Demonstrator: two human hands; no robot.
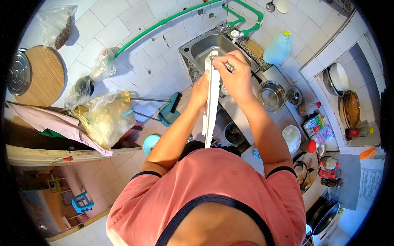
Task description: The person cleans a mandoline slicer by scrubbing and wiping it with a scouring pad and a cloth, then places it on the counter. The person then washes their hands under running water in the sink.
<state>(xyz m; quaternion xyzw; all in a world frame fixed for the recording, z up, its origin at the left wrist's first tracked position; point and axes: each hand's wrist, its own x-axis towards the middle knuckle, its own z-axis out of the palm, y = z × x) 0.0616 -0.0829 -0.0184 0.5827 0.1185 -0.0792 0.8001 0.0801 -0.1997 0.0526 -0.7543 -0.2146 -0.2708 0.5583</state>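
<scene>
A long, narrow white piece (212, 100) with a jagged edge near its lower end stands between my hands, reaching from the sink's near edge towards my chest. My left hand (200, 91) is closed around its left side. Near its upper end, my right hand (238, 76) pinches a small grey, metallic-looking item (229, 67) against or close to the white piece; fingers hide most of this item, so its kind is unclear. Just beyond both hands is the steel sink (193, 50).
A steel pot (272, 96) stands right of my right forearm, with a white bowl (291, 138) nearer me. Left are a dustpan (167, 115), a brush (176, 101) and a plastic bag (108, 123). Green pipe (164, 21) runs along the tiled wall. Several bottles line the right side.
</scene>
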